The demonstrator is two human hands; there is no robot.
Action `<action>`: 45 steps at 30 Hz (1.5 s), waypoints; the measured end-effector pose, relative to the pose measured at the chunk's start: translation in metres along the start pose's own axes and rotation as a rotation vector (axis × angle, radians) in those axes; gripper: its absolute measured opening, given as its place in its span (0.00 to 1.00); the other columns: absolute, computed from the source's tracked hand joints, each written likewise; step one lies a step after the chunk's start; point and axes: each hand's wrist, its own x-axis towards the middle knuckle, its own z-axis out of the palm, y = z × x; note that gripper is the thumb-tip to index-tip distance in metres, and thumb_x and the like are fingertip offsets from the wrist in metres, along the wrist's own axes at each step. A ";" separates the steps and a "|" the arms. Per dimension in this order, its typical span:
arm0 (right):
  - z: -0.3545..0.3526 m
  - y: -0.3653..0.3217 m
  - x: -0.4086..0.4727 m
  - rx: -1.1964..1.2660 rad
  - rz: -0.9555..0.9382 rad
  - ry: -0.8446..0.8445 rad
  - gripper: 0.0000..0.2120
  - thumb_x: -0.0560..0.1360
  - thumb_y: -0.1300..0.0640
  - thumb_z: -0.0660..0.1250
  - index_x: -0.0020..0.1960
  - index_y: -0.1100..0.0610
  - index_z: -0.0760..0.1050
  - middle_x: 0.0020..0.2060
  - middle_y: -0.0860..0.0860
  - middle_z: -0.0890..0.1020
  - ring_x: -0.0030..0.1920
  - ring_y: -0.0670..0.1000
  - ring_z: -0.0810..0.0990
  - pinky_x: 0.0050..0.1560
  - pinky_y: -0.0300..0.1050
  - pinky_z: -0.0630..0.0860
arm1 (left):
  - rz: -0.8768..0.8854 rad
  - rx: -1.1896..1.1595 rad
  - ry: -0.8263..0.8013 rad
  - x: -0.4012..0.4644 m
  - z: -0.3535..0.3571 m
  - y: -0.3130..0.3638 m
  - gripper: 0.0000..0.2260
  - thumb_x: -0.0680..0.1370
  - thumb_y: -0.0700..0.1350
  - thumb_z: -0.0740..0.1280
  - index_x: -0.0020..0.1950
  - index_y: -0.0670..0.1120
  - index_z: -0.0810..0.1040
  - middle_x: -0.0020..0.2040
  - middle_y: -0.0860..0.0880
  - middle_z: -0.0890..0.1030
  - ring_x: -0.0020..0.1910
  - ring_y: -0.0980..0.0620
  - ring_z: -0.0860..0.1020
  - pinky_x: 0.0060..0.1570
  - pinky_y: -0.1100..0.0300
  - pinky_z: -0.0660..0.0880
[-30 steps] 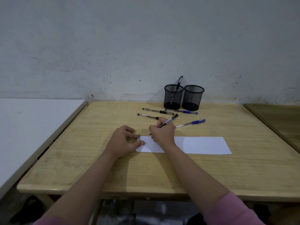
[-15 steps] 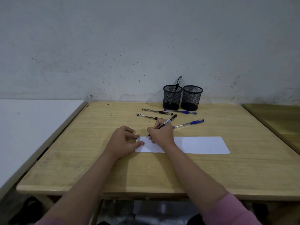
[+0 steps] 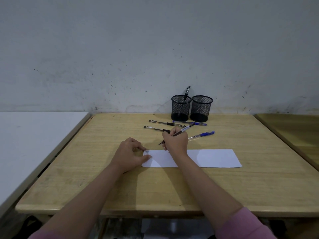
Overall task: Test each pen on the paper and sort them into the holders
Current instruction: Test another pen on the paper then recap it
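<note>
Since the earlier frame, the right hand (image 3: 176, 141) had lifted the black pen (image 3: 179, 132) off the white paper strip (image 3: 212, 158); its tip hung just past the paper's far edge. Fingers and thumb pinched that pen. Beside it, the left hand (image 3: 129, 153) pressed the strip's left end with curled fingertips and thumb (a tiny mark showed there). Two black pens (image 3: 164, 123) and two blue pens (image 3: 202, 135) lay on the wooden table (image 3: 86, 169). One mesh holder (image 3: 181, 107) had a pen inside; the other holder (image 3: 201, 108) stood right next to it.

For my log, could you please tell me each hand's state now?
Left hand: open, fingertips pressing the white paper strip.
Right hand: gripping a black pen.
</note>
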 end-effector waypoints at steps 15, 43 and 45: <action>-0.062 -0.034 0.035 -0.089 -0.073 0.135 0.20 0.63 0.55 0.79 0.38 0.52 0.65 0.33 0.54 0.76 0.34 0.57 0.77 0.40 0.57 0.80 | 0.043 -0.092 0.061 0.074 0.043 0.076 0.06 0.70 0.46 0.69 0.43 0.45 0.80 0.43 0.48 0.82 0.44 0.49 0.79 0.48 0.52 0.77; -0.123 -0.051 0.031 0.412 -0.161 0.018 0.07 0.74 0.72 0.66 0.38 0.64 0.74 0.33 0.59 0.80 0.33 0.51 0.84 0.40 0.44 0.83 | -0.148 -1.003 -0.171 0.096 0.038 0.146 0.07 0.74 0.37 0.67 0.50 0.44 0.78 0.34 0.50 0.84 0.36 0.53 0.84 0.46 0.54 0.72; -0.122 -0.058 0.022 0.419 -0.179 0.008 0.06 0.73 0.72 0.66 0.40 0.64 0.74 0.33 0.60 0.80 0.32 0.51 0.84 0.37 0.40 0.82 | -0.156 -0.999 -0.184 0.087 0.033 0.151 0.06 0.74 0.37 0.67 0.49 0.44 0.78 0.37 0.47 0.83 0.37 0.52 0.84 0.47 0.55 0.74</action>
